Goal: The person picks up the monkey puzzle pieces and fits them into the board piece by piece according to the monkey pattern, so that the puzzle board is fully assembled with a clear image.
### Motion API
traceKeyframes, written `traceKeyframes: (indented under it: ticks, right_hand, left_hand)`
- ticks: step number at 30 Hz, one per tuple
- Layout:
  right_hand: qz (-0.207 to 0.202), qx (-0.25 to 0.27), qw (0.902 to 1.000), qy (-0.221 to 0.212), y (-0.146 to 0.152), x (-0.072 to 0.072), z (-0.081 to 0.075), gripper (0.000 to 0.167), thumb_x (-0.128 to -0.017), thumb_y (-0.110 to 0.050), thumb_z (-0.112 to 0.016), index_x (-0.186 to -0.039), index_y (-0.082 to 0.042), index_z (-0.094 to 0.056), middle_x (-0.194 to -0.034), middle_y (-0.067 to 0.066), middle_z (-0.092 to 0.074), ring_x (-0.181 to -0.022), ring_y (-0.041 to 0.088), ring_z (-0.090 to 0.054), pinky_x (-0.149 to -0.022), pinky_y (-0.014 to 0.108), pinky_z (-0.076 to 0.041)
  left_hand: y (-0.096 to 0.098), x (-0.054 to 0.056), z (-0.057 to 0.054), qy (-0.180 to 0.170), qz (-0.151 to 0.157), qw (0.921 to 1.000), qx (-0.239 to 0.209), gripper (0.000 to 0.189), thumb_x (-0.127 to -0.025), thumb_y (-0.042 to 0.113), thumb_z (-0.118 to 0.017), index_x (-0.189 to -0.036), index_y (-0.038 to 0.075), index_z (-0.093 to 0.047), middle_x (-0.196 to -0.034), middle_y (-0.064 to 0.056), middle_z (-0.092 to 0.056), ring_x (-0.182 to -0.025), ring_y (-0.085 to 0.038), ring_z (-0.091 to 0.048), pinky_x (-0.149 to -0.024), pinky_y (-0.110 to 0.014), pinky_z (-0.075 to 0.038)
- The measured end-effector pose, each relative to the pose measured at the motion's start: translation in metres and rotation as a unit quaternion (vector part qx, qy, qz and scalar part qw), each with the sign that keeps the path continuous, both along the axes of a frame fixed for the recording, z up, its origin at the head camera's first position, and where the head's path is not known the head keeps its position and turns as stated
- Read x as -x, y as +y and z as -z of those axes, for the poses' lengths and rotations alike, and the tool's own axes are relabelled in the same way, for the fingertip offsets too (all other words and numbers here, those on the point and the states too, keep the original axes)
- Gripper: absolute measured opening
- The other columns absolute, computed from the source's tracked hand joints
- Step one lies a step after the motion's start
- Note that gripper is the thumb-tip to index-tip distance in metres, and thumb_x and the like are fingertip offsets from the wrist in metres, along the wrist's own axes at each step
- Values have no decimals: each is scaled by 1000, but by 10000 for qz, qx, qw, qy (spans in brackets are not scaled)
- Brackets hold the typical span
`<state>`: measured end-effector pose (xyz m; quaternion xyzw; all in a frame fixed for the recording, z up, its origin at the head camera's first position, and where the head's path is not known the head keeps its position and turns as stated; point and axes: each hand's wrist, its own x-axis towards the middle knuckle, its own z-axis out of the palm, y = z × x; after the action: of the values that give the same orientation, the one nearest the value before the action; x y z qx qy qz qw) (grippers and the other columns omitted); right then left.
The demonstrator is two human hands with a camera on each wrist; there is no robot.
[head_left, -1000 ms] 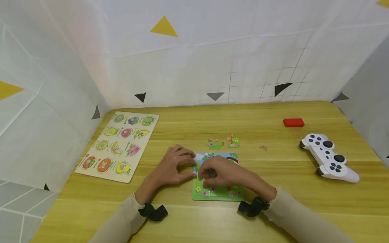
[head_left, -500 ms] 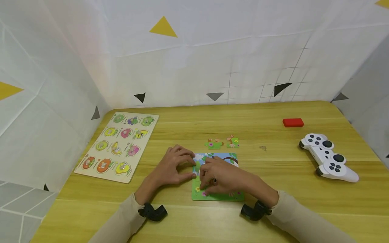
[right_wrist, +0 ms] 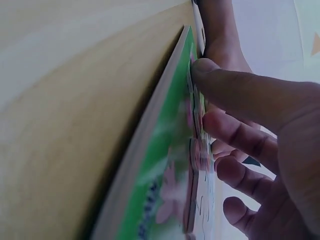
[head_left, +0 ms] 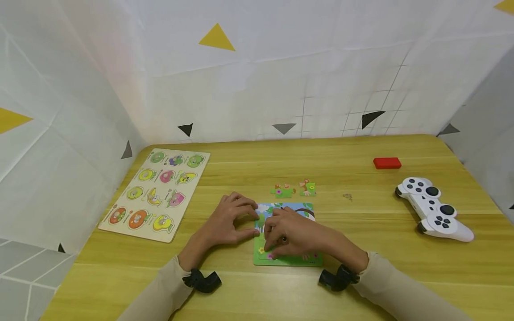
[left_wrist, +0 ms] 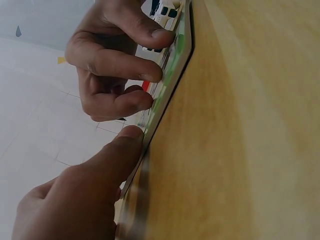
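Observation:
A small jigsaw puzzle board (head_left: 317,259) with a green border and a garden picture lies before me. My left hand (head_left: 225,220) rests at its left edge, with the thumb and index fingertips touching that edge and the fingers spread. Over the board, my right hand (head_left: 299,234) has bent fingers and holds a puzzle piece (right_wrist: 195,100) at the lower left between thumb and fingertips. The hand covers much of the picture. Just behind the board lie two loose puzzle pieces: a green one (head_left: 283,191) and another with a flower (head_left: 308,188).
A wooden fruit peg puzzle (head_left: 156,196) lies on the left of the table (head_left: 249,294). On the right are a white game controller (head_left: 435,209) and a red block (head_left: 387,163). A white patterned cloth (head_left: 249,89) hangs behind the table.
My right hand has shifted slightly down toward the board's lower left, and its fingertips have moved lower. The left hand and the two loose pieces have stayed put.

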<state>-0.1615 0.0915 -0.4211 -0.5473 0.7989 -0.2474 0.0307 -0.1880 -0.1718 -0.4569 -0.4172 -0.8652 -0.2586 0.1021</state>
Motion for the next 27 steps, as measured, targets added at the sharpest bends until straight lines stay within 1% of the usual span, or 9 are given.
traceKeyframes:
  ticks: [3, 7, 12, 14, 16, 19, 22, 24, 27]
  right_hand:
    - [-7, 242, 9993, -284, 2, 3, 1, 8, -86, -36, -81, -93, -31, -82, -95, -17, -67, -82, 3, -45, -80, 25, -35]
    - [140, 588, 9952, -767, 8, 10, 3, 6, -86, -26, -83, -91, -29, -82, -93, -16, -68, -79, 8, -47, -78, 25, -35]
    - [445, 882, 9870, -1269, 18, 21, 3, 10, -90, -19, -79, -98, -22, -82, -98, -10, -70, -85, 15, -55, -78, 28, -46]
    - [588, 959, 9840, -1381, 24, 26, 3, 12, -91, -17, -78, -102, -19, -82, -100, -7, -70, -87, 18, -57, -77, 31, -49]
    - [776, 960, 9830, -1362, 29, 31, 4, 14, -91, -17, -77, -104, -18, -82, -102, -6, -70, -90, 18, -57, -79, 33, -50]
    - [1100, 897, 9825, -1205, 36, 39, 4, 16, -90, -16, -78, -106, -17, -81, -103, -4, -72, -94, 19, -60, -85, 38, -47]
    - [1482, 856, 9792, -1094, 43, 47, 3, 18, -89, -15, -79, -107, -15, -80, -106, 0, -72, -101, 21, -61, -89, 42, -48]
    - [1708, 856, 9764, -1010, 46, 53, 3, 20, -89, -14, -79, -109, -13, -80, -106, 3, -72, -100, 24, -61, -87, 43, -49]
    - [1997, 904, 9720, -849, 50, 62, 2, 22, -88, -12, -80, -110, -10, -79, -103, 7, -71, -93, 27, -59, -79, 41, -47]
  left_hand:
    - [0, -1, 0, -30, -24, 10000, 24, 29, -84, 52, -79, -102, 30, -73, -123, 8, -67, -115, -12, -52, -93, -41, -36]
    - [0, 0, 0, -45, -27, 10000, 49, 28, -84, 52, -79, -101, 30, -74, -123, 8, -68, -114, -12, -52, -93, -41, -36]
    - [0, 0, -1, -31, -33, 10000, 76, 28, -84, 53, -78, -101, 31, -74, -123, 8, -68, -114, -12, -52, -93, -41, -37]
    - [0, 0, 0, -16, -37, 10000, 74, 28, -84, 53, -78, -101, 31, -74, -123, 8, -68, -114, -12, -52, -93, -40, -37]
    - [0, 0, 0, 6, -34, 10000, 75, 29, -84, 54, -78, -101, 31, -74, -123, 8, -68, -114, -12, -52, -92, -40, -37]
    - [0, 0, 0, 26, -26, 10000, 69, 29, -84, 54, -78, -101, 31, -74, -123, 8, -68, -114, -12, -52, -92, -39, -36]
    - [0, 0, 1, 48, -14, 10000, 41, 30, -83, 53, -79, -101, 30, -74, -123, 7, -68, -114, -12, -52, -91, -39, -36]
    - [0, 0, 1, 58, -6, 10000, 18, 29, -83, 53, -79, -101, 30, -74, -122, 7, -68, -114, -13, -53, -91, -40, -36]
    - [1, 0, 1, 79, -4, 10000, 1, 29, -83, 52, -79, -101, 30, -74, -122, 6, -69, -114, -13, -53, -91, -40, -36]
